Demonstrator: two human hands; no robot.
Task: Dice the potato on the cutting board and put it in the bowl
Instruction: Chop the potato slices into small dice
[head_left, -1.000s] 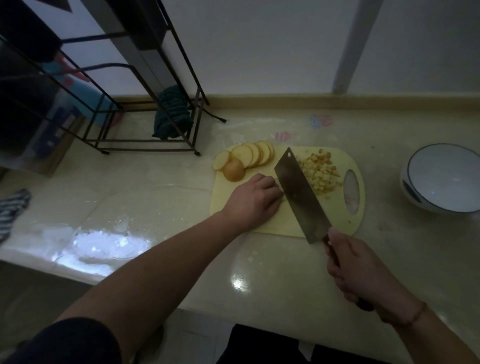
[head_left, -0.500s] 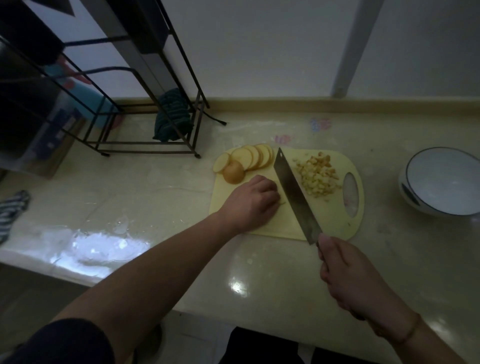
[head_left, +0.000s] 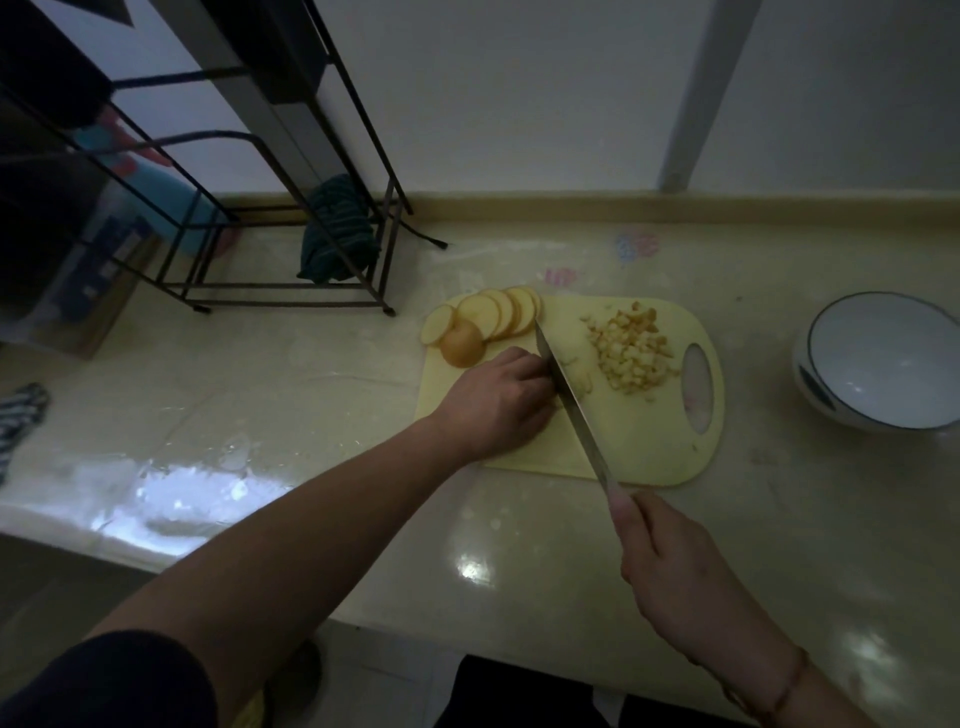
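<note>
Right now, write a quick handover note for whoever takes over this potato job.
Left hand: curled, pressing down slices against the blade; what it holds is hidden.
Right hand: grip on the knife, blade down on the board.
Done: a pile of dice on the board's right.
Left: uncut slices and an end piece at the board's far left; bowl, right of the board, empty.

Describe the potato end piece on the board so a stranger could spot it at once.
Find the pale yellow cutting board on the counter. At its far left corner lies a fan of flat potato slices. The end piece sits just in front of them, the only rounded, brown-skinned lump among pale flat discs.
</note>
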